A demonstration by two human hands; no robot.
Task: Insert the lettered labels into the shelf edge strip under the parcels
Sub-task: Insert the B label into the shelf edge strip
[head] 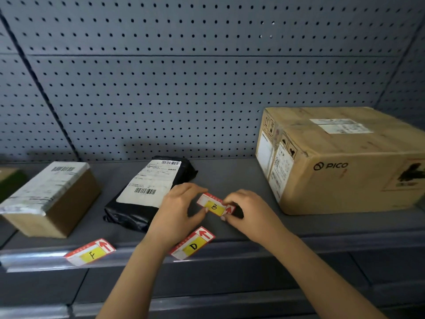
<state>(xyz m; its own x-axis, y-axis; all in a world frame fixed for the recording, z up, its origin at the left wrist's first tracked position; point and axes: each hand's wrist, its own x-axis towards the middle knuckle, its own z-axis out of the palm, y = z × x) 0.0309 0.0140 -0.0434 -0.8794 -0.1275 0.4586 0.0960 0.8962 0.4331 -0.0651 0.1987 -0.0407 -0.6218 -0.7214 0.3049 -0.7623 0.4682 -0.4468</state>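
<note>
Head view, hands: A person's left hand (177,209) and right hand (249,211) pinch opposite ends of label B (215,206). The fingers are curled on its edges and hold it just above the shelf (230,178), between the black parcel (128,214) and the large carton (345,162).
Head view, other labels: Label D (192,244) lies askew at the shelf's front lip, beside the left wrist. Label F (90,251) lies tilted farther left, its lower edge over the shelf edge strip (34,259). Neither looks seated in the channel.
Head view, parcels: A small brown box (64,203) stands left of the black parcel.
Step in hand: Apparently readying B, with none of the three labels yet in place.
Next move: Likely lowering B to the strip under its parcel, squaring its long edge to the channel, then pressing it in. Which parcel B belongs to cannot be told.
</note>
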